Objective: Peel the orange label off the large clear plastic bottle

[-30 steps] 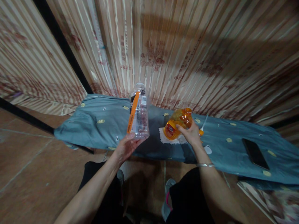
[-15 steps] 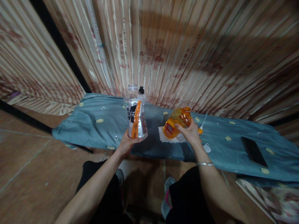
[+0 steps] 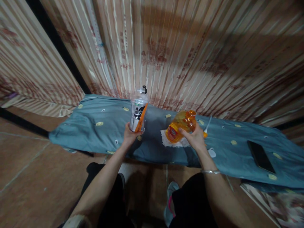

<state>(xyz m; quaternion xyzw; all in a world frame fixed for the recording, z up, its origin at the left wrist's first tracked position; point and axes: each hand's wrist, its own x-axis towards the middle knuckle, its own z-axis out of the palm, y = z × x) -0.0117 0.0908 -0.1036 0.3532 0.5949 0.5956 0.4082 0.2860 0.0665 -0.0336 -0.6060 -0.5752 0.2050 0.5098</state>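
My left hand (image 3: 130,136) is closed round the bottom of a clear plastic bottle (image 3: 139,115) with a silver, black and orange label. The bottle stands nearly upright, its mouth uncapped. Behind its top shows a small black-topped object (image 3: 144,89), mostly hidden. My right hand (image 3: 194,136) grips an orange bottle (image 3: 179,126) with a red label and yellow-orange liquid in it. This bottle is tilted, its open mouth up and to the right, over a white cloth (image 3: 165,139). Right beside this hand lies an orange pump top (image 3: 205,134) with a pale tube.
A teal patterned cloth (image 3: 90,126) covers the long narrow bench. A black phone (image 3: 261,156) lies on its right part, and a small white round item (image 3: 212,153) near the front edge. Pleated curtains (image 3: 156,57) hang behind; a black pole (image 3: 59,47) rises at the left.
My left hand has moved slightly up and away from me with the clear bottle, which leans a little more to the right. The right hand and orange bottle have hardly changed.
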